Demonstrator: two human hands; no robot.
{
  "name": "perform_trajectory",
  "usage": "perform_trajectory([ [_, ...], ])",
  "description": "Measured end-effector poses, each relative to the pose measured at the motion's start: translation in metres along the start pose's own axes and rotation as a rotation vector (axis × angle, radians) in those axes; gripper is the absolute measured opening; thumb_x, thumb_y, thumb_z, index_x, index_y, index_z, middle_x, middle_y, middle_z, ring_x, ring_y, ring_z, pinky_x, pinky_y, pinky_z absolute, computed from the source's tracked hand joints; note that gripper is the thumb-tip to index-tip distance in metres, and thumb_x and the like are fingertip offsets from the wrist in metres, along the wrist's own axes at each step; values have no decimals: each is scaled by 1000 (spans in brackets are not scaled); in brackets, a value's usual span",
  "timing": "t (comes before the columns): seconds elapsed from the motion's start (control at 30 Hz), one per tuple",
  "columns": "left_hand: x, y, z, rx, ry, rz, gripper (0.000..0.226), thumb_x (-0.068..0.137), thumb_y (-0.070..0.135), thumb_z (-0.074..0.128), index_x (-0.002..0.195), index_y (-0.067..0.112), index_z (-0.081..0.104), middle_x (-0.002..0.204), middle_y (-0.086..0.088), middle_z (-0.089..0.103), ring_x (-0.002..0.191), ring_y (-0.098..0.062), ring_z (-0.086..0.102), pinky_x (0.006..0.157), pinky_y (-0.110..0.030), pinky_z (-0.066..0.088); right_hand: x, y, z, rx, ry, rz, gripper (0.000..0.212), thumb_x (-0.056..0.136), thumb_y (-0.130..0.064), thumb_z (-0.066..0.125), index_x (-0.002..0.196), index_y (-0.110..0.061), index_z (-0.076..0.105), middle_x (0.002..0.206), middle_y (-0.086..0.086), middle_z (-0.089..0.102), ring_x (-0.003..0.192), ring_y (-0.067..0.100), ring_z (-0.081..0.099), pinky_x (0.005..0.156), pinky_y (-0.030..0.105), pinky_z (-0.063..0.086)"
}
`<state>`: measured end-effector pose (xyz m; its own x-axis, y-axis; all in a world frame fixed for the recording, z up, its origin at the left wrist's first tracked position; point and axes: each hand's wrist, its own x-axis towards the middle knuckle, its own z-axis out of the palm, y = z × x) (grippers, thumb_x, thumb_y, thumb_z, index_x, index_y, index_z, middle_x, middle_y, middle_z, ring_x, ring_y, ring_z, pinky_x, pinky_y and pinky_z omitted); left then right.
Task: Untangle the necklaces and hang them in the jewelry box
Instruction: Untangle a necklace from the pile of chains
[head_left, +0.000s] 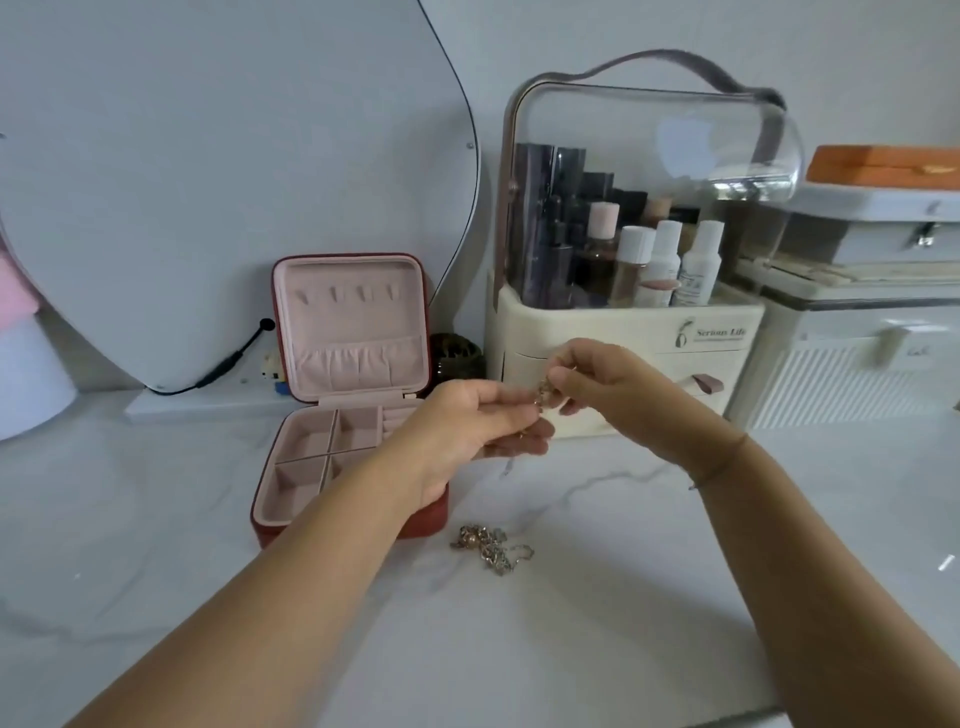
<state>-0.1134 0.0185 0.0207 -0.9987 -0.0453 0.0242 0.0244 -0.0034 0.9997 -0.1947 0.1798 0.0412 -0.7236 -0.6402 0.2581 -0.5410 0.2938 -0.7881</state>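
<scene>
Left hand: the left hand was held up over the table, palm turned up a bit, with its fingers pinching a small gold chain.
Right hand: the right hand was just beside the left one, and its finger and thumb pinched the same small chain from the other side.
Chain in the hands: it was a tiny bunch between the two sets of fingertips, too small and blurry to see how it was knotted.
Pile of necklaces: a tangled pile of necklaces lay on the white table, below the hands and just beside the front right corner of the box.
Jewelry box: the red jewelry box sat open on the table to the left of the hands, with its pink lid standing up.
Hooks: a row of little hooks was in the lid, and nothing hung on them.
Bottom tray: its small pink parts looked bare where they showed.
Makeup case: a cream makeup case with a clear top and bottles stood behind the hands.
Mirror: a big round mirror leaned behind the box.
</scene>
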Motion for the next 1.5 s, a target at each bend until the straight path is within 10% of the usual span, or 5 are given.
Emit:
perform_trajectory([
  [0.27,-1,-10,4,-35,94,20,12,95,6,51,90,6,61,74,-6,68,61,-14,65,69,-29,57,-9,12,6,491,-8,88,13,99,-9,47,90,-7,56,71,3,59,60,12,51,55,21,44],
  [0.47,5,-4,-2,-138,218,20,19,97,2,44,82,9,54,59,0,41,38,-2,29,37,-14,23,-8,17,6,682,-103,253,16,97,-8,47,92,-10,61,67,-1,49,57,9,40,52,18,40],
  [0.97,-8,4,-4,204,123,5,17,84,21,69,97,11,69,34,17,40,35,-2,28,38,-15,21,-8,9,19,283,178,-115,17,91,5,56,91,-7,68,73,6,68,63,10,60,63,21,51],
  [1.3,-4,-11,2,164,60,41,19,91,23,62,107,18,68,99,8,71,90,0,61,78,-12,40,-8,11,14,498,121,-70,6,85,-2,62,91,-3,66,74,14,62,58,13,55,60,21,47],
  [1.5,-5,-15,10,99,103,86,19,83,20,72,100,13,72,92,0,75,92,-6,69,87,-13,45,-8,12,17,438,101,-98,4,81,-7,67,85,-7,68,64,6,61,56,12,52,58,20,46],
])
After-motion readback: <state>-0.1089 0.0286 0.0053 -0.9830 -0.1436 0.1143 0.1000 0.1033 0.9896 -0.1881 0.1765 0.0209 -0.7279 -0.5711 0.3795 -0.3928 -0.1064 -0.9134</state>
